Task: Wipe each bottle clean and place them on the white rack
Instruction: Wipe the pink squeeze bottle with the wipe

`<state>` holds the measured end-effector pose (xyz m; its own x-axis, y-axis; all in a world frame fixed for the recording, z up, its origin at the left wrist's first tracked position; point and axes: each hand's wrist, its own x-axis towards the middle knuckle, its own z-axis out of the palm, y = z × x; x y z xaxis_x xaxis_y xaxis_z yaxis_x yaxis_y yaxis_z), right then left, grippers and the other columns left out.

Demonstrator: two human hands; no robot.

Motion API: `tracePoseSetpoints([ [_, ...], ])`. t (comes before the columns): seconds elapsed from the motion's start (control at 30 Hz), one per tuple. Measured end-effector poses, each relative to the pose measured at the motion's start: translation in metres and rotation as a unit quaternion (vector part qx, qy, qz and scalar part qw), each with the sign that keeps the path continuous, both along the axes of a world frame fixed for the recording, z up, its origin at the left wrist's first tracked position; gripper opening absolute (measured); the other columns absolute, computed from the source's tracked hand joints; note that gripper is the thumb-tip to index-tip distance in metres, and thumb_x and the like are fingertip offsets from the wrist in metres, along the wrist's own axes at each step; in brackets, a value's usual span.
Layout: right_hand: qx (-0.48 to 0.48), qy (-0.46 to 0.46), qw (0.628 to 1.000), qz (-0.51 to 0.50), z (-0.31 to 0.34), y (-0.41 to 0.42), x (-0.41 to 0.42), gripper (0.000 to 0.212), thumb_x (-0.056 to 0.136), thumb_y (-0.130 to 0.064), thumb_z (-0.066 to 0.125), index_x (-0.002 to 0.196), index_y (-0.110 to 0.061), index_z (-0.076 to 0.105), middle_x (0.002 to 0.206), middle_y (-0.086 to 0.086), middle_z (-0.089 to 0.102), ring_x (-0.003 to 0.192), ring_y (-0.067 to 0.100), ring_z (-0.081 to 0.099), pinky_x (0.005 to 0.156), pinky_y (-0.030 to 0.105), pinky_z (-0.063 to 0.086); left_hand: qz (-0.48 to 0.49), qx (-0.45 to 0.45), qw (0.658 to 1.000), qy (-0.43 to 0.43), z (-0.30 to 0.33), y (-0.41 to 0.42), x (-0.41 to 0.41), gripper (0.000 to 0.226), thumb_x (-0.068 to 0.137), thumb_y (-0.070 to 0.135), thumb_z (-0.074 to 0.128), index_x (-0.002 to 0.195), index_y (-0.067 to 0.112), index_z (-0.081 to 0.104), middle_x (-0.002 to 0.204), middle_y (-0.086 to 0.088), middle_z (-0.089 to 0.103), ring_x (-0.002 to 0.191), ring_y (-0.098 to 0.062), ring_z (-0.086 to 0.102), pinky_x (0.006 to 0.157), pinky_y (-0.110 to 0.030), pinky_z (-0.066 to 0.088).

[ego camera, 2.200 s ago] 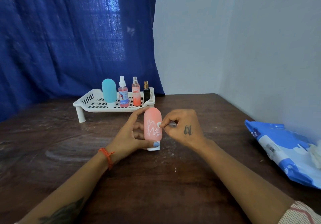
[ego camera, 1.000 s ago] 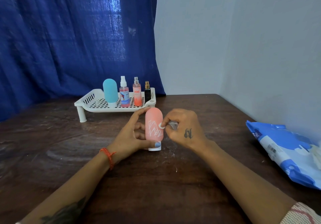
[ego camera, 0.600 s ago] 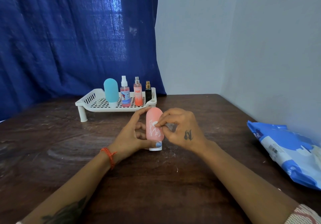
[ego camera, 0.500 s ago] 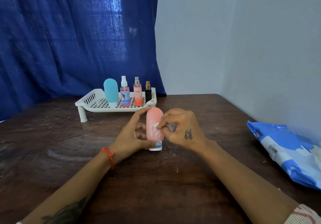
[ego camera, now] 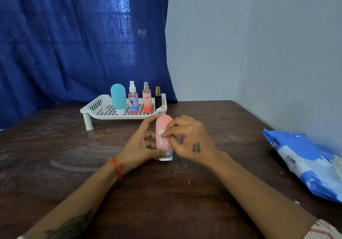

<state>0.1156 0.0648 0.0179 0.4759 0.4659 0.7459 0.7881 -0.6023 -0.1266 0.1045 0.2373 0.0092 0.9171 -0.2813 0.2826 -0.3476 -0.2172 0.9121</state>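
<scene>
Head view: hands (ego camera: 140,144) on pink bottle (ego camera: 162,136)

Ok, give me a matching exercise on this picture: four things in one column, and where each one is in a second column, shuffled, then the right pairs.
Things
1. teal bottle
2. pink bottle
3. black bottle
4. blue wipes pack

Places
A. far right of the table, near the wall
B. leftmost of the four standing on the white rack
C. upright on the table, held by the left hand
D. rightmost of the four standing on the rack

Pairs: 1-B, 2-C, 3-D, 4-A
</scene>
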Motion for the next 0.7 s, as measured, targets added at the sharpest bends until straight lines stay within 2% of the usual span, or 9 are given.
tracePoseSetpoints([
  [0.17, 0.010, 0.010, 1.000, -0.007, 0.0025, -0.0024, -0.0018, 0.014, 0.065, -0.009, 0.065, 0.073, -0.012, 0.075, 0.078, 0.002, 0.071, 0.074, 0.013, 0.064, 0.070, 0.021, 0.050, 0.004, 0.010, 1.000, 0.004, 0.0000, -0.0005, 0.0000, 0.093, 0.062, 0.005, 0.083, 0.123, 0.054, 0.032, 0.113, -0.007, 0.058, 0.094, -0.024, 0.067, 0.072, -0.029, 0.058],
  [0.37, 0.024, -0.038, 0.998, -0.050, -0.0007, 0.0001, -0.0017, 0.016, 0.073, -0.009, 0.066, 0.087, -0.008, 0.073, 0.092, 0.007, 0.070, 0.085, 0.019, 0.063, 0.076, 0.026, 0.049, 0.008, 0.011, 1.000, 0.000, 0.0003, 0.0002, -0.0007, 0.095, 0.062, 0.005, 0.083, 0.127, 0.051, 0.031, 0.109, -0.009, 0.060, 0.089, -0.024, 0.068, 0.070, -0.028, 0.058],
  [0.53, -0.037, -0.047, 0.998, -0.018, -0.0012, 0.0059, -0.0044, 0.024, 0.071, -0.003, 0.073, 0.094, -0.008, 0.072, 0.096, 0.007, 0.069, 0.091, 0.020, 0.061, 0.078, 0.026, 0.048, 0.006, 0.001, 1.000, -0.001, -0.0003, 0.0000, -0.0008, 0.093, 0.062, 0.002, 0.083, 0.123, 0.052, 0.034, 0.105, -0.011, 0.061, 0.089, -0.025, 0.068, 0.070, -0.027, 0.058],
  [0.7, -0.034, -0.027, 0.999, 0.021, 0.0040, 0.0009, -0.0059, 0.016, 0.068, -0.004, 0.067, 0.081, -0.008, 0.074, 0.085, 0.003, 0.071, 0.080, 0.017, 0.061, 0.068, 0.030, 0.054, 0.001, -0.002, 1.000, -0.007, 0.0000, 0.0000, 0.0000, 0.091, 0.062, 0.001, 0.082, 0.120, 0.053, 0.036, 0.107, -0.010, 0.061, 0.092, -0.026, 0.067, 0.070, -0.026, 0.057],
])
